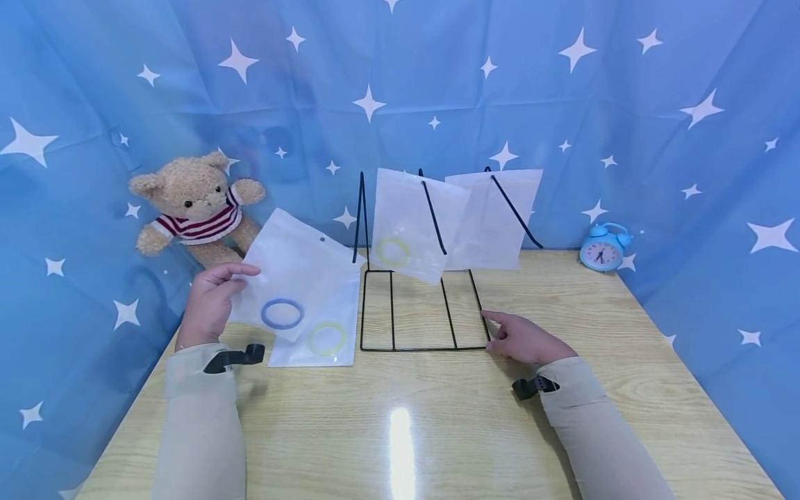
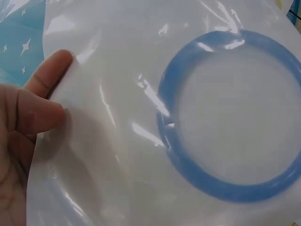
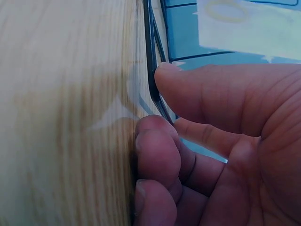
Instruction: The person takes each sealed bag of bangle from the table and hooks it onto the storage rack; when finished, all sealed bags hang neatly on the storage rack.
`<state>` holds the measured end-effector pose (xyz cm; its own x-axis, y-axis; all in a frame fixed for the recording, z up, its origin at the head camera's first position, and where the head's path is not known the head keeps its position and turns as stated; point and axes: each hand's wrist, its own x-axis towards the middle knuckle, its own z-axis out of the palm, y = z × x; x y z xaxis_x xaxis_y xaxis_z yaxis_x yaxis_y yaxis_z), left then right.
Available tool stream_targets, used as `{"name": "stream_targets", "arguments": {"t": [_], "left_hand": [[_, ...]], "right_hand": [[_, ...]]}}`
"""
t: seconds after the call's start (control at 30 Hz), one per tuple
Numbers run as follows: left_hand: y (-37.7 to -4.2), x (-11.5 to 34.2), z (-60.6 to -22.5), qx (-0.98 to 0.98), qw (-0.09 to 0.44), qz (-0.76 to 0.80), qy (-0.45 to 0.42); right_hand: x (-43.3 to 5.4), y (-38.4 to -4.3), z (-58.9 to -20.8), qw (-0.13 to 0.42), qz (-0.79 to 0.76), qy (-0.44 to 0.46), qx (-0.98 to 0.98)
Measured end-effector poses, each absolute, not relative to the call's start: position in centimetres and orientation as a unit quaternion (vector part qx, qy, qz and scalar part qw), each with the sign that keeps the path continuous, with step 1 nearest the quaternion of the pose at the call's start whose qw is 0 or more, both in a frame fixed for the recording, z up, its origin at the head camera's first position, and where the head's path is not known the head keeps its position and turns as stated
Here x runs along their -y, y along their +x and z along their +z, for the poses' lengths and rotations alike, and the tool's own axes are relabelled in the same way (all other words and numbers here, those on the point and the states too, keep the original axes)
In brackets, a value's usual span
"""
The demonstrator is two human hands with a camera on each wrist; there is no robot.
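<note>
My left hand [image 1: 209,305] pinches the left edge of a translucent plastic bag [image 1: 281,257] between thumb and finger. A blue ring [image 1: 282,326] shows in this bag, large in the left wrist view, and a small dark hole sits near its top. Partly hidden behind it is another bag [image 1: 281,357] with a yellow ring [image 1: 327,353]. My right hand [image 1: 525,337] grips the front right corner of a black wire rack [image 1: 425,349]; in the right wrist view the thumb presses the wire [image 3: 151,77], with the other fingers curled low by the tabletop.
Two bags hang on the rack's middle and right hooks: a bag [image 1: 419,215] with a yellow ring and a plain-looking bag [image 1: 494,222]. The left hook [image 1: 357,222] stands beside the held bag. Behind are a teddy bear [image 1: 196,201], a blue alarm clock [image 1: 603,250] and a starry curtain [image 1: 400,69].
</note>
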<state>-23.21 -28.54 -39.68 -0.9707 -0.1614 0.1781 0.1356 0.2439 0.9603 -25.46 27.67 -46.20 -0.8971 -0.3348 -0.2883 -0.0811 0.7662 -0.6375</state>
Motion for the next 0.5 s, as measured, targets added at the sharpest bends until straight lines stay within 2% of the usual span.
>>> {"name": "stream_targets", "arguments": {"t": [0.5], "left_hand": [[-22.92,27.69,-39.47,0.756,0.121,-0.641,-0.059]], "right_hand": [[-27.85,-25.69,-46.38,0.195,-0.320,-0.121,-0.919]]}}
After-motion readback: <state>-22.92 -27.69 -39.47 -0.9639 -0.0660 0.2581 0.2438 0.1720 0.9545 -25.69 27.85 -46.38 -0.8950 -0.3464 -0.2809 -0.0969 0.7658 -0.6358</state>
